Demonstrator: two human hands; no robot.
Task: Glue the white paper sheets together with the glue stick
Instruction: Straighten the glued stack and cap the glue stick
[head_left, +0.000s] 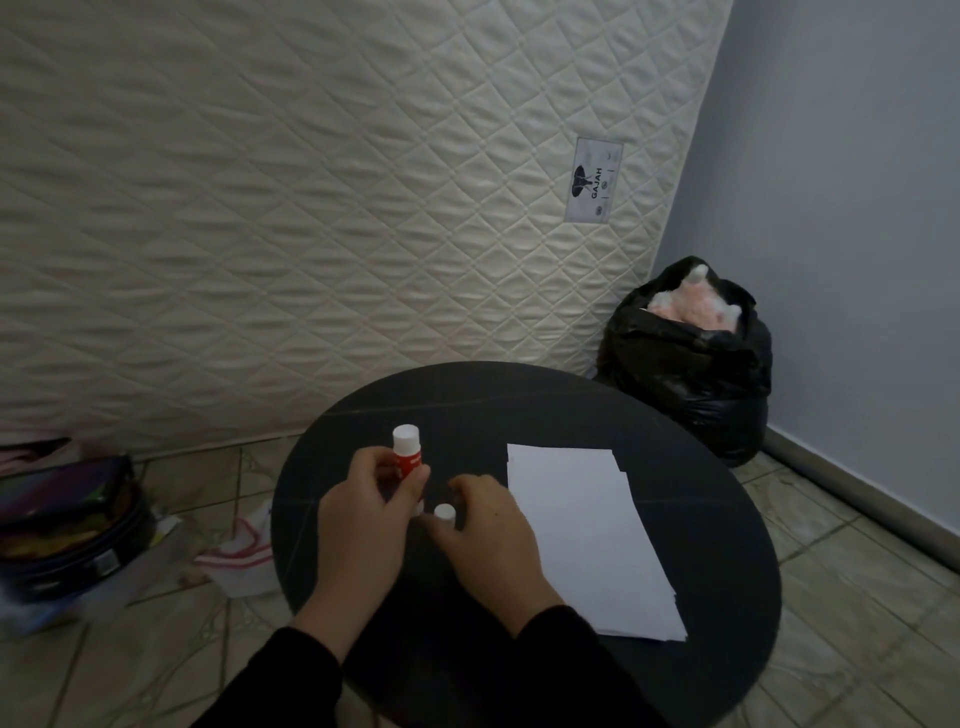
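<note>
Status: gluing has not begun. The sheets (587, 535) lie stacked and slightly fanned on the table (467, 395), at about 3 o'clock from your hands, and no glue shows on the top sheet. Your left hand (363, 514) grasps the glue stick (408, 452) round its red body, thumb on one side and fingers curled on the other, with the stick upright and its white end pointing up toward 12 o'clock. Your right hand (483, 535) lies palm down just beside the left, fingers curled round a small white cylinder (445, 513); this is probably the stick's cap, although the view does not confirm it. The two hands are near but not plainly touching. Both forearms enter from 6 o'clock in dark sleeves. Remaining steps, as judged from this layout: expose the glue if it is not yet exposed, move the stick to the top sheet at 3 o'clock, coat it, then press a second sheet onto it. Keep the stack square while coating, since the sheets may slide.
</note>
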